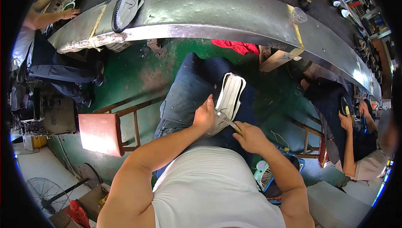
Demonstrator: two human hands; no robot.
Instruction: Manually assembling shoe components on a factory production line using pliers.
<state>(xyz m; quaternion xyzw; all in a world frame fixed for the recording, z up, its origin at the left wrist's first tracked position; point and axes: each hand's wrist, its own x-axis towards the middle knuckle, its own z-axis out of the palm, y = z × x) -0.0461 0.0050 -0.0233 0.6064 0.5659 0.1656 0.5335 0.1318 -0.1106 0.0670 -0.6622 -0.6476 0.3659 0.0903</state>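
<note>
A shoe (230, 96) with a pale underside and a dark edge lies bottom up across my lap. My left hand (205, 114) grips its near left side, with the thumb stretched along the edge. In my right hand (250, 138) is a hammer (226, 120), held by its yellowish handle. The hammer's metal head is down at the near part of the shoe, close to my left fingers. Whether it touches the shoe I cannot tell.
Ahead runs a metal-edged bench (201, 8), bearing another upturned shoe (130, 5) and a clear plastic cup (298, 15). A stool (99, 133) stands to my left, a small green fan (263, 173) by my right side. Co-workers (354, 144) sit or stand on both sides.
</note>
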